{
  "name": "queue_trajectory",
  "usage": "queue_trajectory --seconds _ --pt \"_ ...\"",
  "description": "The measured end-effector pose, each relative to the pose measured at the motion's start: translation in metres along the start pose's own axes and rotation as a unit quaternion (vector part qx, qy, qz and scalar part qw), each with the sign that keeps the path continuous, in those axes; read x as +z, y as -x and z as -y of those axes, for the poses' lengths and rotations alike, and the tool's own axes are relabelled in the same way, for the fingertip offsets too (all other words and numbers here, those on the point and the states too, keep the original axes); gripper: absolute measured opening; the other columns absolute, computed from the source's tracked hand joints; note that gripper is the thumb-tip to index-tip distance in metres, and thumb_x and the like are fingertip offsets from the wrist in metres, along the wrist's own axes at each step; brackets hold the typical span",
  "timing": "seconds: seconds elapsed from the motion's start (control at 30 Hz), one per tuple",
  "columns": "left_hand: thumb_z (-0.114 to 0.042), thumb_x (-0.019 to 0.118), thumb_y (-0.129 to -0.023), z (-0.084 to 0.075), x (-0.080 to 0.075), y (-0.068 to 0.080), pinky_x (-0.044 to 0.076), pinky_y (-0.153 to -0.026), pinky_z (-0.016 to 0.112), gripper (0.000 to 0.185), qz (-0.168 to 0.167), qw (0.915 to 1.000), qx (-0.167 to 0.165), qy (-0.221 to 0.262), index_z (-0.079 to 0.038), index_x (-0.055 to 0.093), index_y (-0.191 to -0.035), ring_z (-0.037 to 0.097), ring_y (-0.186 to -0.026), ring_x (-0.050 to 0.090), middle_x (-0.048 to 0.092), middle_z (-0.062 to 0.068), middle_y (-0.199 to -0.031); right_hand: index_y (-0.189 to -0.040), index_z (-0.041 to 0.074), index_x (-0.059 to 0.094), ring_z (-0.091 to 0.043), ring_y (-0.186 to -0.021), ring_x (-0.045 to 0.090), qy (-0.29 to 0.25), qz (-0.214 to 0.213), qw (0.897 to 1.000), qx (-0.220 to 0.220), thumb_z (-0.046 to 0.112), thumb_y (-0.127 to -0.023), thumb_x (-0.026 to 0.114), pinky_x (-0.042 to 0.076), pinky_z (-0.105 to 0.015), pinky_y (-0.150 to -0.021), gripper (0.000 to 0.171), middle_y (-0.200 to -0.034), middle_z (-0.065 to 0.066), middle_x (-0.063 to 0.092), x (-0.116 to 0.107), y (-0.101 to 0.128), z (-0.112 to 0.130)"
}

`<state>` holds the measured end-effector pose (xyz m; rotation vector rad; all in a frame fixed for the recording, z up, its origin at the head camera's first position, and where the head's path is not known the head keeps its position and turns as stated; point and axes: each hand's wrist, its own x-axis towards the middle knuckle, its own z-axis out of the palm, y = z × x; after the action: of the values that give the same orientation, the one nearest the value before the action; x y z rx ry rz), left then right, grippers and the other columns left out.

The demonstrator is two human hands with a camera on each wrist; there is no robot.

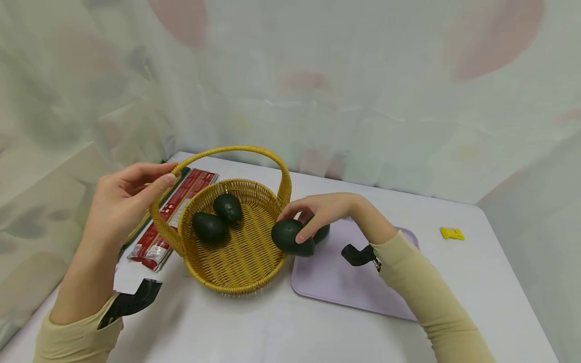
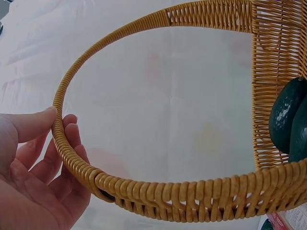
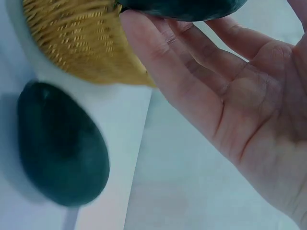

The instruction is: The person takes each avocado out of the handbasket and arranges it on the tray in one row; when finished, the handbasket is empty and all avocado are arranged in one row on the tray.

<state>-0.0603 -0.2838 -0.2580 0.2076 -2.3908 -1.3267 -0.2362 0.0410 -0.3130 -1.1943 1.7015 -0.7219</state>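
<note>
A yellow wicker basket [image 1: 236, 287] with an arched handle [image 1: 245, 149] stands on the white table. Two dark green avocados [image 1: 210, 227] [image 1: 228, 206] lie inside it. My left hand [image 1: 159, 176] pinches the handle's left side between thumb and fingers [image 2: 72, 132]. My right hand [image 1: 292, 226] grips a third avocado [image 1: 286, 241] at the basket's right rim, just outside it. In the right wrist view that held avocado [image 3: 182, 7] sits at my fingertips. Another avocado [image 1: 323, 233] lies behind my hand on the lilac cutting board [image 1: 345, 287], and shows as the avocado on the board [image 3: 60, 143].
Red-labelled packets [image 1: 168, 217] lie left of the basket under the handle. A small yellow object [image 1: 452, 233] sits at the table's far right. A pale curtain hangs close behind the table. Bare tabletop [image 1: 272, 327] lies in front of the basket.
</note>
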Motion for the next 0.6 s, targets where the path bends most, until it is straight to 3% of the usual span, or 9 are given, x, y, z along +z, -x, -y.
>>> queue_trajectory --seconds 0.4,0.6 --pt "-0.030 0.067 -0.093 0.002 -0.001 0.000 0.049 -0.065 0.012 0.033 0.001 1.0000 -0.007 0.002 -0.012 0.070 -0.121 0.008 -0.085 0.060 0.067 -0.015 -0.100 -0.135 0.023 0.053 -0.021 -0.117 0.055 -0.035 -0.070 0.997 0.012 0.026 -0.086 0.075 0.038 -0.044 -0.104 0.054 -0.130 0.002 0.057 0.005 0.046 -0.038" --pt "-0.028 0.067 -0.093 0.002 0.000 0.000 0.050 -0.065 0.012 0.032 0.002 1.0000 -0.002 0.008 -0.011 0.070 -0.120 0.006 -0.085 0.061 0.067 -0.015 -0.099 -0.136 0.022 0.052 -0.023 -0.117 0.055 -0.059 -0.125 0.989 0.050 0.027 -0.085 0.074 0.044 -0.042 -0.097 0.055 -0.134 0.001 0.054 0.013 0.064 -0.061"
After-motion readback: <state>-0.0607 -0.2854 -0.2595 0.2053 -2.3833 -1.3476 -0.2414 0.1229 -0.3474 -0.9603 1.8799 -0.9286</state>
